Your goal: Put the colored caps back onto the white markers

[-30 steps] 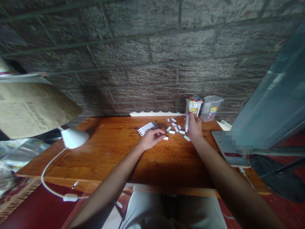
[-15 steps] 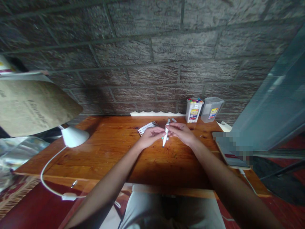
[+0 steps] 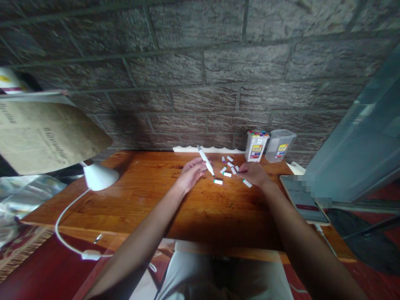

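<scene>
My left hand (image 3: 191,174) is closed on a white marker (image 3: 206,161), pinched between thumb and fingers. The marker leans with its upper tip to the back left and its dark lower tip to the front right, both ends uncapped. At the right, my right hand (image 3: 254,174) reaches down to the desk with its fingers pinched together at a small white marker cap (image 3: 236,168). Several loose caps lie between the hands: a green-ended cap (image 3: 218,182) under the marker's lower tip, another green-ended cap (image 3: 247,183) just below my right hand, and a purple-ended cap (image 3: 223,159) farther back.
Behind my right hand stand a clear box of colourful markers (image 3: 254,146) and a second clear box (image 3: 279,146). A tablet (image 3: 304,204) lies on the wooden desk's (image 3: 150,200) right side. A lamp (image 3: 100,177) stands at left. The brick wall (image 3: 187,100) rises behind.
My hands have moved apart. The marker went left with my left hand and tilted over, while my right hand left it and moved right to the caps, which are now uncovered.
</scene>
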`<state>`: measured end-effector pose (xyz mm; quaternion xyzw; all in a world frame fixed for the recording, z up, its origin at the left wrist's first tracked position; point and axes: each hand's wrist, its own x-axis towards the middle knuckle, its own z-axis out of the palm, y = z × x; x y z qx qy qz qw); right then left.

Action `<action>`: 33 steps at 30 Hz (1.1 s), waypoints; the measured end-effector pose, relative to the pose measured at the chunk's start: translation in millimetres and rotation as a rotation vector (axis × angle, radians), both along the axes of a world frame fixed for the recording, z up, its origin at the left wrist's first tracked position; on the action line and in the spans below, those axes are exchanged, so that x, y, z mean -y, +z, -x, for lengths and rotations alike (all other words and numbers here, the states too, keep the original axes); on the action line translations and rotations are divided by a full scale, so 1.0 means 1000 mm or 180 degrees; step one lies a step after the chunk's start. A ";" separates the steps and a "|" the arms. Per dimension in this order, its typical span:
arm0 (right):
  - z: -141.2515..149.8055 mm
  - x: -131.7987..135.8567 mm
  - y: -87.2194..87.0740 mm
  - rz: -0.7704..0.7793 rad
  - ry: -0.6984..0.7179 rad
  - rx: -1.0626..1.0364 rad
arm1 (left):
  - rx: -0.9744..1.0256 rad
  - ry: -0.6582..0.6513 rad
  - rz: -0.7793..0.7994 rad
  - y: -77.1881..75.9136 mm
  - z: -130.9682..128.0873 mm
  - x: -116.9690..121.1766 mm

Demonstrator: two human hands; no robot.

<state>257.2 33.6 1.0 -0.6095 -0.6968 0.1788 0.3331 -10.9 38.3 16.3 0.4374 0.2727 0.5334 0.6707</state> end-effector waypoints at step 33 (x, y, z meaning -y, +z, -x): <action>0.068 0.024 0.017 0.0442 0.0802 -0.2854 | 0.0854 0.0829 -0.0222 0.021 0.049 -0.015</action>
